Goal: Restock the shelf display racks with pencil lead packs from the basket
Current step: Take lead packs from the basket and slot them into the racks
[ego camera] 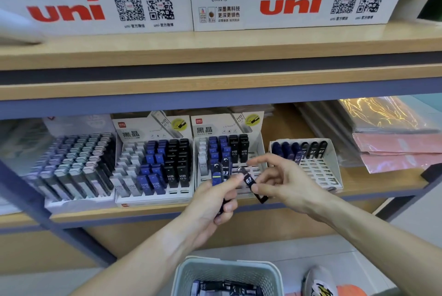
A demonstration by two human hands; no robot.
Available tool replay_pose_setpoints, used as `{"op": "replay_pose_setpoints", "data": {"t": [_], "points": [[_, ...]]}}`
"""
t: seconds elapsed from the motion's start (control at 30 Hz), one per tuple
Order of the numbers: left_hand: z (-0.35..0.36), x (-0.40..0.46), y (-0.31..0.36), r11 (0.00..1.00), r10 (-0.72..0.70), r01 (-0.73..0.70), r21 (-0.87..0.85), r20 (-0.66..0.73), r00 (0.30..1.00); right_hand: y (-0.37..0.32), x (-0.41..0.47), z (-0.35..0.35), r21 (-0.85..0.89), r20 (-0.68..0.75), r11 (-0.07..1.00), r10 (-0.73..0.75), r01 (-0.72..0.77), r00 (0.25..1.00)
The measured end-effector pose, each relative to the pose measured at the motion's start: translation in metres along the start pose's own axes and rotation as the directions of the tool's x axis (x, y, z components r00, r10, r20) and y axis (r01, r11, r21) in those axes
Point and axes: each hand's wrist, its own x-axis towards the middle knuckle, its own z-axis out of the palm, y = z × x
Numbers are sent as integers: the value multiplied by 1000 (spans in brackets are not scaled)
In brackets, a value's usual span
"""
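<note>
Black and blue pencil lead packs fill most of what I see: my left hand (210,202) grips a small bunch of packs (220,173) upright, fingers curled round them, in front of the lower shelf (358,190). My right hand (284,185) pinches a single black pack marked 03 (249,182), tilted, just beside the bunch, its forefinger stretched out above. Both hands are close together in front of the middle display rack (229,150), which carries white, blue and black packs in its rear rows. To its right stands a nearly bare rack (318,166) with one back row of blue and black packs. To the left are a fuller rack (155,166) and a rack of pale-capped packs (71,164). Below, at the bottom edge, the pale green basket (227,269) holds more dark packs. Pink and gold wrapped sheets (392,138) lie on the shelf at far right. White uni boxes (95,6) stand on the upper shelf.
</note>
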Motion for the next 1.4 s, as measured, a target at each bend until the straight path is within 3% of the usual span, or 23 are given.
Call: {"op": "replay_pose_setpoints", "data": {"t": [0.13,0.23,0.4,0.6,0.8,1.0,1.2,1.3,1.4], "points": [[-7,-5,6,985,-97,96,-146,3,995,3,12,1,-101,-93,995,-3,-6,996],[-9,-4,4,981,-109,106,-165,-8,994,4,25,2,-206,-201,978,-30,-12,979],[-15,-2,-3,985,-77,60,-161,-98,992,0,43,10,-173,-317,985,-40,-16,947],[-30,-4,-15,991,-32,-1,-133,-241,970,-15,39,29,-115,-246,993,-38,10,968],[-42,-16,-23,995,-25,-3,-103,-269,963,-15,32,60,-80,-162,995,-79,67,984],[-38,-14,-25,997,6,-25,-69,-258,966,-5,27,56,-61,-232,997,-64,52,971],[8,4,-28,998,-20,13,-53,-134,991,11,5,4,-38,-440,999,12,-32,898],[34,16,-27,998,-24,20,-60,-75,997,20,-1,-29,-46,-567,994,55,-98,822],[56,29,-28,998,-28,25,-63,-55,998,25,-6,-65,-164,-671,976,-6,-140,741]]}}
